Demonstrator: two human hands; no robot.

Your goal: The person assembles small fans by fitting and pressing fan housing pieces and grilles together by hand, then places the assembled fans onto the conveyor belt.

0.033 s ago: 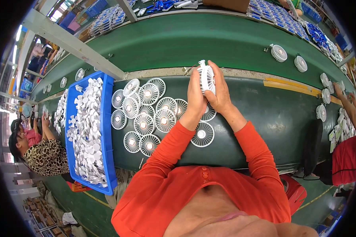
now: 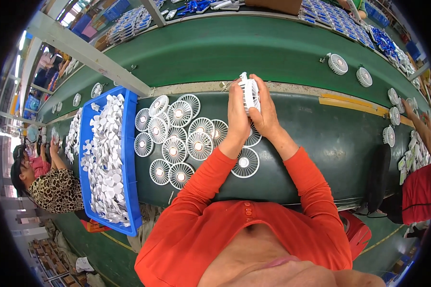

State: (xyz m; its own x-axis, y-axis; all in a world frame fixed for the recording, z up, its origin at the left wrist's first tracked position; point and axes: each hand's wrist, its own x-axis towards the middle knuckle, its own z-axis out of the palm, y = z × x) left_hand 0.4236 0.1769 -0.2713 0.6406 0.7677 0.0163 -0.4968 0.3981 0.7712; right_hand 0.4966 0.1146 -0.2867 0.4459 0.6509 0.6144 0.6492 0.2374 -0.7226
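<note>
Upright between my two palms is a small white fan head (image 2: pixel 250 94) with a ribbed round cage, seen nearly edge-on. My left hand (image 2: pixel 237 112) presses its left side, and my right hand (image 2: pixel 267 114) wraps the right side with the thumb near its lower end. A small white stub sticks up at its top. On the dark green table (image 2: pixel 316 158), to the left of my forearms, lie several round white fan grilles (image 2: pixel 174 149), some overlapping. One grille (image 2: pixel 245 162) lies below my wrists, and another is partly hidden by my left wrist.
A blue crate (image 2: pixel 132 191) full of white fan blades (image 2: pixel 107 162) stands at left. Beyond the table runs a green conveyor belt (image 2: pixel 273 52) carrying fan heads (image 2: pixel 337 64). A metal post (image 2: pixel 96 57) rises at upper left. Co-workers sit at far left (image 2: pixel 55 193) and far right (image 2: pixel 419 196).
The fan head has turned slightly between my palms, and my fingers have shifted a little. The grilles and the crate have stayed put.
</note>
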